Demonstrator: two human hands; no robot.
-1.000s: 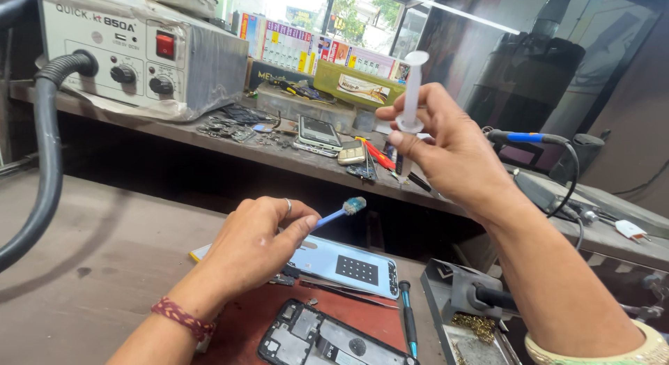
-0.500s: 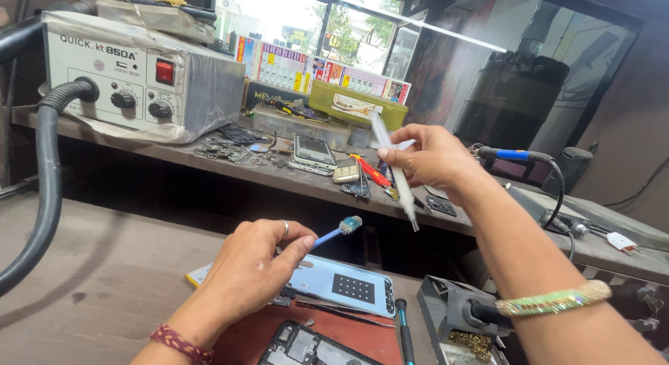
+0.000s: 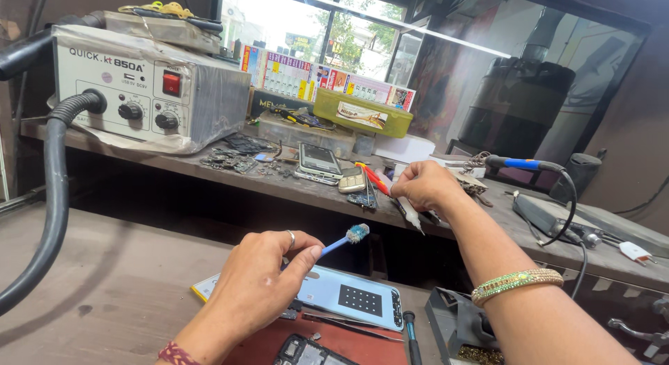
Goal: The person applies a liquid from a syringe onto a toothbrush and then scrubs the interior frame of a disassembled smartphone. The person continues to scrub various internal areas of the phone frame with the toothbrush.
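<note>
Cluttered repair bench (image 3: pixel 104 295), raised shelf (image 3: pixel 230 173) behind it carrying a grey hot-air station (image 3: pixel 139 86) and loose phones. Your left hand (image 3: pixel 261 285) pinches a small blue-handled brush (image 3: pixel 346 238) between thumb and fingers, bristle head up and hovering above the light-blue phone back cover (image 3: pixel 352 299). Your right hand (image 3: pixel 425 186) is out over the shelf edge, closed around a white syringe-like tube (image 3: pixel 410 214), tip pointing down and clear of the cover.

Progress, my read: phone is already opened up. The cover lies flat on the bench with a dark dotted patch in its middle, and an open phone body (image 3: pixel 306 351) sits just in front of it on the red mat (image 3: pixel 334 340). Can't tell whether the cover is brushed clean. Nothing from the tube visible on it, so applying and reassembly look left.
</note>
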